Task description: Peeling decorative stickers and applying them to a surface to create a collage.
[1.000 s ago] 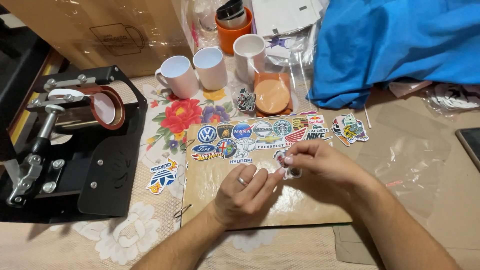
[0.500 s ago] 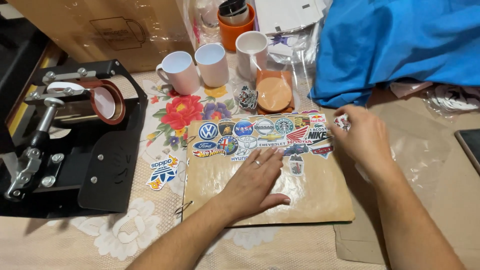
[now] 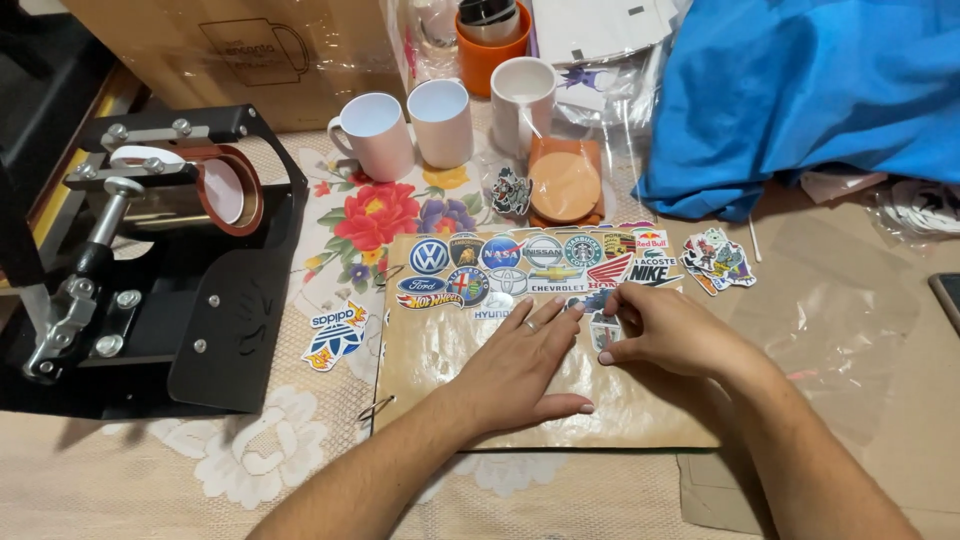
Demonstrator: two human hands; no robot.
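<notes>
A brown sheet (image 3: 440, 360) lies on the table with rows of colourful logo stickers (image 3: 530, 262) along its far edge. My left hand (image 3: 520, 365) rests flat on the sheet with its fingers spread, a ring on one finger. Just to its right, my right hand (image 3: 672, 330) pinches a small sticker (image 3: 603, 328) with its fingertips and holds it down on the sheet below the sticker rows. A small pile of loose stickers (image 3: 718, 260) sits off the sheet's right corner.
A black mug press (image 3: 160, 280) stands at the left. Three white mugs (image 3: 440, 120), an orange cup (image 3: 490, 45) and orange coasters (image 3: 565, 185) stand behind the sheet. Blue cloth (image 3: 800, 90) is heaped at the back right, clear plastic bags (image 3: 840, 300) lie at the right, and two loose stickers (image 3: 335, 335) at the left.
My right hand came back from the sticker pile at the right to the middle of the sheet, now with a small sticker. My left hand stayed flat on the sheet.
</notes>
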